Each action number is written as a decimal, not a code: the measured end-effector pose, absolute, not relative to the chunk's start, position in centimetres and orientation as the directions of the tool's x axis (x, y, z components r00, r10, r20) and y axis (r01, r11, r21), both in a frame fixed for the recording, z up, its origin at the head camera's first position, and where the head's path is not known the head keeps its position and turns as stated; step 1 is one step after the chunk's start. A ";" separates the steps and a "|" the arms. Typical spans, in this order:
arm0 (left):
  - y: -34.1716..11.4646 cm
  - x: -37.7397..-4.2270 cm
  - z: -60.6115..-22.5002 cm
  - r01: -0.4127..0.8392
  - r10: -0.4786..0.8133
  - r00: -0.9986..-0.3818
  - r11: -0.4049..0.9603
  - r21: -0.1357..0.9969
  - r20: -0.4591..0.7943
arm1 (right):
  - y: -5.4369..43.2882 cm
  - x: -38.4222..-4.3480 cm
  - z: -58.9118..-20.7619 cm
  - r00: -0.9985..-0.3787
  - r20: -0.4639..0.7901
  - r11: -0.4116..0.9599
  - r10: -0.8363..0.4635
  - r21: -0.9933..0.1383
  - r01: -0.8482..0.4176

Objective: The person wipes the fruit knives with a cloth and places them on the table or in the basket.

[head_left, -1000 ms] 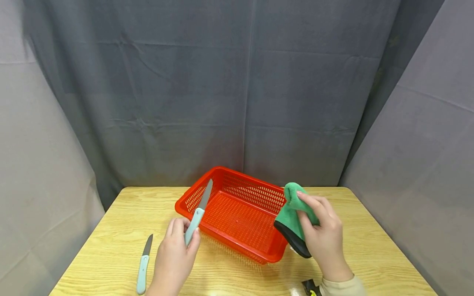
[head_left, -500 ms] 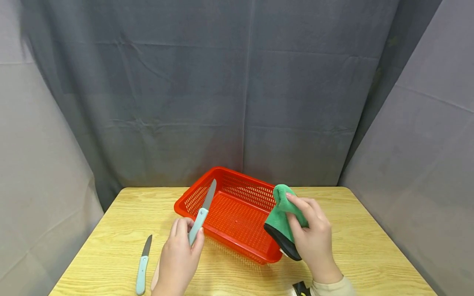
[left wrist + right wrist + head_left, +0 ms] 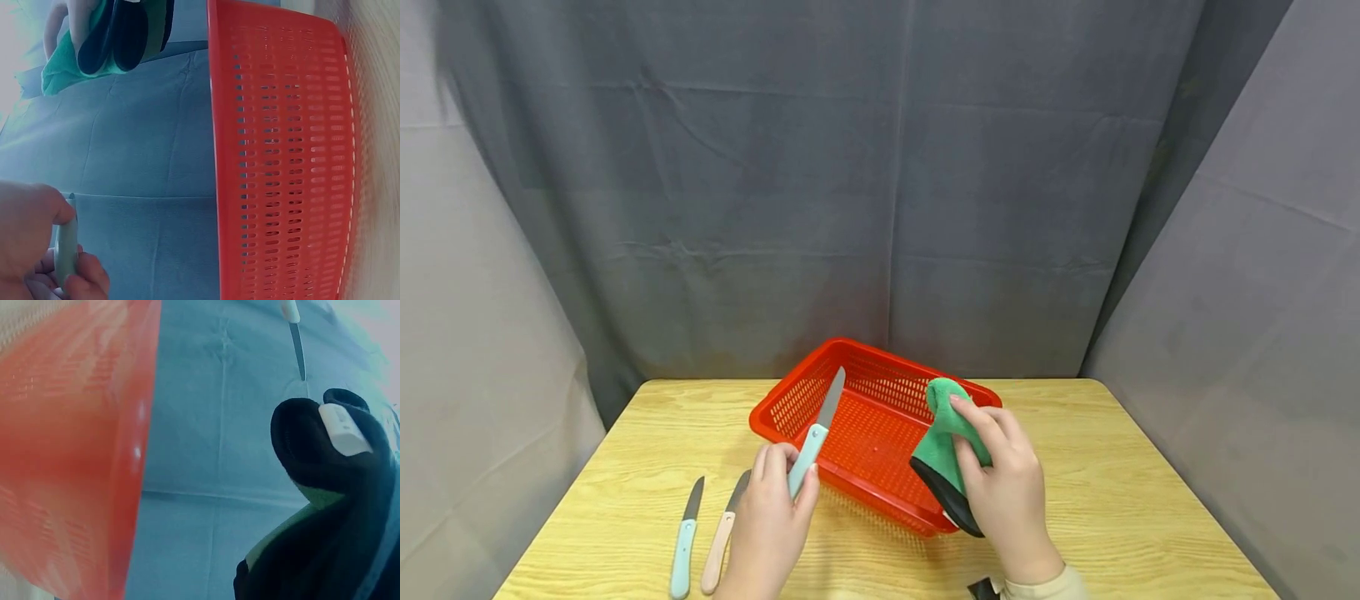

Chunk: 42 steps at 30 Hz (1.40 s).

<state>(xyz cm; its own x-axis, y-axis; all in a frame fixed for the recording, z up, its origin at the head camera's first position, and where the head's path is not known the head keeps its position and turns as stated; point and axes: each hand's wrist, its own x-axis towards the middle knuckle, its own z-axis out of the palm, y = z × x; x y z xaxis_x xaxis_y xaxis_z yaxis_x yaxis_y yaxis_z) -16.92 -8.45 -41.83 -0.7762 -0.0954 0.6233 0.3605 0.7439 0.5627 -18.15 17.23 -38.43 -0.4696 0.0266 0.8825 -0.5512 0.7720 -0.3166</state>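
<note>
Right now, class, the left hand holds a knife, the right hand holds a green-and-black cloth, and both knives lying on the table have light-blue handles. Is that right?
Not both: in the head view, the outer knife has a light-blue handle, but the inner knife, nearer the left hand, has a pinkish-beige one. The rest stands.

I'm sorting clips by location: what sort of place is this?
Probably a makeshift indoor booth: dark grey cloth behind and paler cloth on both sides surround a wood-grain tabletop.
</note>
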 end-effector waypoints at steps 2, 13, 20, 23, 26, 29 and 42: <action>-8.4 -17.0 -42.0 0.361 -0.094 -0.776 0.745 0.561 0.624 | 16.8 -18.1 -38.5 -0.469 0.883 0.774 0.012 -0.305 -0.555; -7.8 -17.1 -42.8 0.377 -0.070 -0.792 0.725 0.576 0.606 | 14.9 -17.8 -38.9 -0.438 0.897 0.784 -0.060 -0.229 -0.577; -7.6 -16.9 -42.8 0.370 -0.062 -0.800 0.733 0.571 0.597 | 14.5 -17.8 -39.4 -0.438 0.895 0.788 -0.086 -0.208 -0.579; -7.4 -16.8 -43.0 0.388 -0.061 -0.777 0.738 0.552 0.627 | 14.4 -17.8 -39.5 -0.433 0.896 0.793 -0.097 -0.193 -0.578; -7.3 -16.8 -43.2 0.401 -0.059 -0.756 0.746 0.532 0.652 | 14.4 -17.8 -39.5 -0.446 0.888 0.793 -0.111 -0.191 -0.578; -7.2 -16.8 -43.4 0.405 -0.051 -0.748 0.754 0.517 0.661 | 14.3 -17.9 -39.6 -0.432 0.892 0.790 -0.132 -0.169 -0.590; -7.0 -16.9 -43.8 0.468 0.029 -0.724 0.754 0.461 0.689 | 13.7 -18.0 -39.7 -0.333 0.910 0.789 -0.249 -0.009 -0.615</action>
<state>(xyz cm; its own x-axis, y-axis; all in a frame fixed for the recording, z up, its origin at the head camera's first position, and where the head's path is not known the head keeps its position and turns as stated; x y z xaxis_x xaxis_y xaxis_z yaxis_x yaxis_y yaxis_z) -16.86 -6.98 -43.83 -0.7244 0.0288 0.6888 0.4683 0.7537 0.4610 -18.01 13.74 -39.75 -0.3330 -0.2487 0.9095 -0.6148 0.7886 -0.0094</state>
